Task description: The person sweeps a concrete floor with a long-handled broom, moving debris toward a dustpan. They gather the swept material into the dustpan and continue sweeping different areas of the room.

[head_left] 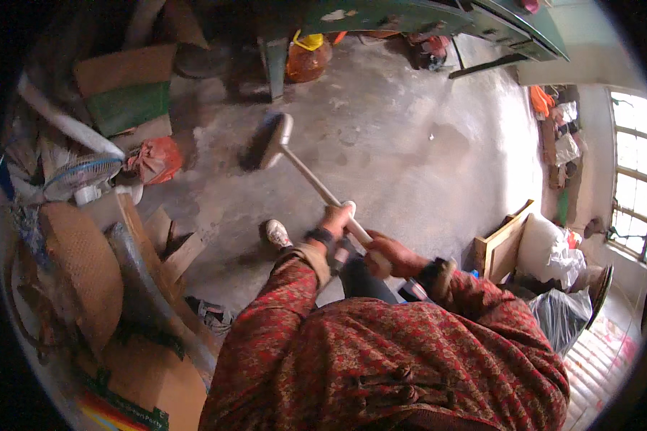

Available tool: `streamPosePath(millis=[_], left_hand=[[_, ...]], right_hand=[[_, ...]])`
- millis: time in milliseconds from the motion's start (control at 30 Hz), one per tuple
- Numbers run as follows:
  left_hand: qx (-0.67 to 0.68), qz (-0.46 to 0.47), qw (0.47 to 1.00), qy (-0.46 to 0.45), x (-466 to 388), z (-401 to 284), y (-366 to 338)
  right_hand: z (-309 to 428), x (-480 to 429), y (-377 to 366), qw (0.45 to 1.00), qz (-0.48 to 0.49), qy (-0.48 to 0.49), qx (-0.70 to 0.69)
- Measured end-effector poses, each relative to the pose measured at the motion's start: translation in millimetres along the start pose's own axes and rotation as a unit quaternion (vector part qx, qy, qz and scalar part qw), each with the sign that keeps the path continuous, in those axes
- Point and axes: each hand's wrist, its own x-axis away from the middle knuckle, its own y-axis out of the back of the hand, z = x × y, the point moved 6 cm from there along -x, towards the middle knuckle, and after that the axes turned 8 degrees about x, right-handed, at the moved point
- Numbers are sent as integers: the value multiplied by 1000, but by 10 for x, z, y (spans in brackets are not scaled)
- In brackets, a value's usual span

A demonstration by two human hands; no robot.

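A long-handled floor brush or broom [314, 179] slants across the view from my body towards the upper left. Its wide head [278, 141] is on or close to the concrete floor [388, 161], with a pale upper edge and a dark, blurred far side. My left hand [335, 220] wraps the handle at its middle. Nearer my body, my right hand [392, 254] grips the thicker pale upper part of the same handle. One of my shoes [277, 234] shows on the floor left of the handle; the other is hidden.
At the top, a green table [274, 64] stands over an orange jug [308, 59]. A fan [83, 175], a red plastic bag [156, 160], wooden planks [183, 256] and cardboard [156, 377] crowd the left. On the right are a wooden panel [500, 242] and a white sack [542, 248].
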Motion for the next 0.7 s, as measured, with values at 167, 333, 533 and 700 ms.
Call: streamPosePath(millis=[167,333,533,700], left_hand=[[-52,63,993,91,68,227,-1145],[-24,95,994,46,334,121,-1396],[111,38,991,60,582,42,-943],[187,36,980,60,485,168,-693]], right_hand=[[-211,773,440,986,-46,46,-156],[-169,1117,639,992,-56,79,-75],[12,969,672,994,53,87,26],[25,564,767,983,22,98,153]])
